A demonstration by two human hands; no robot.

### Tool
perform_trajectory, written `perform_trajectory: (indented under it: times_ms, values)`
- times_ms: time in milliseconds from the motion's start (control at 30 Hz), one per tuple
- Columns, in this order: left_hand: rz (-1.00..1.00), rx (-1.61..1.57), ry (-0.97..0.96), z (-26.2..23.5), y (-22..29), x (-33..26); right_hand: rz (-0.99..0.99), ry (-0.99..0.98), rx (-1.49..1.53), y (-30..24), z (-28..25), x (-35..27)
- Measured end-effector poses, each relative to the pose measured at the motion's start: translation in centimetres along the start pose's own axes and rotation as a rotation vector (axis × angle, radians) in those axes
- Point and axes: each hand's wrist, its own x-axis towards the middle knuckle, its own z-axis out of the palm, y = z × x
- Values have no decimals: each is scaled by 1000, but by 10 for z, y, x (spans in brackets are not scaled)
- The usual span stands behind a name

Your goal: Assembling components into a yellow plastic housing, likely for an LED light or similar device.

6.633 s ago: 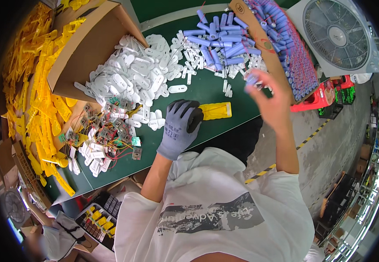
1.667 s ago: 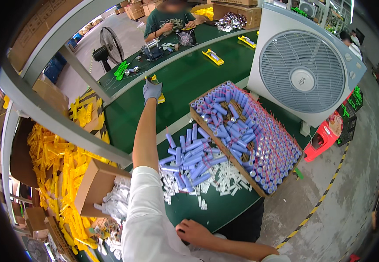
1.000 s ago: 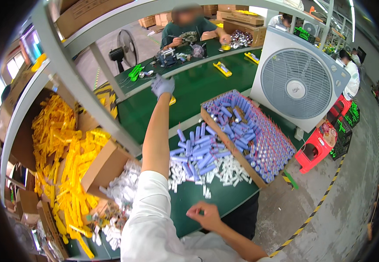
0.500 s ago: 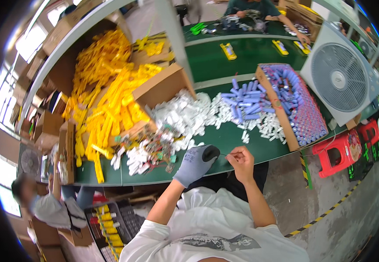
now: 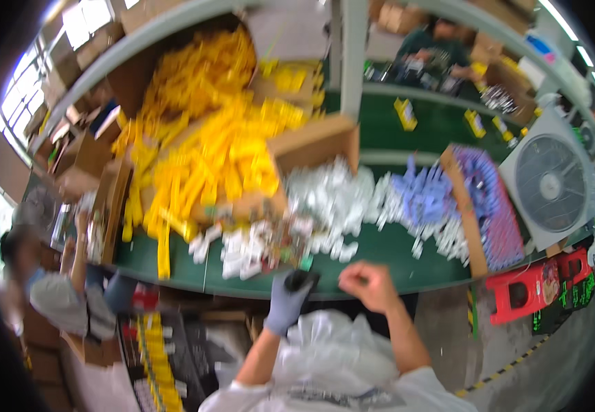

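Note:
My left hand (image 5: 288, 300), in a grey-blue glove with dark fingertips, is closed just above the near edge of the green worktable (image 5: 387, 264). What it grips, if anything, is hidden and blurred. To its right, my bare right hand (image 5: 374, 288) has thumb and fingers drawn together in a pinch; nothing clear shows between them. Just beyond the left hand lie small white parts (image 5: 246, 250) and a tangle of small circuit boards with wires (image 5: 285, 239). Farther back is a heap of translucent white pieces (image 5: 332, 199). Purple-blue cylindrical cells (image 5: 424, 196) lie to the right.
Yellow plastic casings (image 5: 208, 154) are heaped at the left. A carton of cells (image 5: 474, 230) and a box fan (image 5: 550, 182) stand right, above a red stool (image 5: 520, 295). A tray of yellow units (image 5: 157, 360) is lower left. Co-workers sit across and at left.
The view has shifted, so the table sits lower and blurs. My gloved hand has turned its dark fingertips upward. A thin dark strand between the hands no longer shows.

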Motion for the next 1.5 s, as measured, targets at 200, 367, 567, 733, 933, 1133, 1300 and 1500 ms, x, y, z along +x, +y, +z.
perform_trajectory:
  times_ms: [200, 367, 567, 733, 933, 1133, 1300, 1500]
  values:
    - [-50, -246, -124, 2, 24, 7, -606, -200, -691, -57, -32, 31]
    - [63, -244, -91, 15, 33, 31, -708, 303, -831, -193, -133, 101]
    - [-89, -393, -199, 35, 14, 16, -879, 941, -708, -402, -276, 207]
    - [-129, -391, -285, 54, 9, -2, -549, 1012, -940, -493, -305, 254]
    - [4, -112, -287, 57, -6, 0, -763, 785, -564, -365, -313, 190]
    - [167, 117, 82, 12, 10, 12, -150, 461, -464, -112, -149, 72]
    - [266, 391, 539, -39, 35, 36, 134, 129, -395, -3, -87, 22]
    - [254, 866, 420, -101, 43, 180, 121, 274, -159, 28, -36, -6]
